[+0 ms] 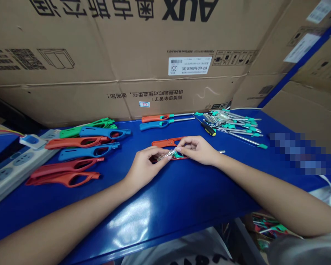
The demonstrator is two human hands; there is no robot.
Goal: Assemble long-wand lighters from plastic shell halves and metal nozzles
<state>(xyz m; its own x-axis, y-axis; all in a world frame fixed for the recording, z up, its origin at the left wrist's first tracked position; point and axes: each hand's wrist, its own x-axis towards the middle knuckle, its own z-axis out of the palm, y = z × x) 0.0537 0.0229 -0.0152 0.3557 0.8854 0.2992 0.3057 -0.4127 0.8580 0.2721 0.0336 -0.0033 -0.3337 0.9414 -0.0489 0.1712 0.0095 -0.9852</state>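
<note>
Between my two hands is a small clear lighter fuel tank (pixel 166 155). My left hand (pixel 146 163) pinches its near end between thumb and fingers. At the other end, the fingertips of my right hand (pixel 198 149) close on the tank's tip; exactly what they grip is too small to make out. Just behind and under the hands lies an orange lighter shell half (pixel 165 142) on the blue table. A green trigger piece (pixel 178 155) shows beside the tank, and a metal rod tip (pixel 222 151) pokes out to the right of my right hand, which partly covers these parts.
Orange, blue and green lighter shells (pixel 79 143) lie at left beside a power strip (pixel 19 162). Two assembled lighters (pixel 154 118) rest at the back. Metal rods with green triggers (pixel 245 129) and a screwdriver (pixel 209 129) are at back right. Cardboard (pixel 99 44) walls the rear.
</note>
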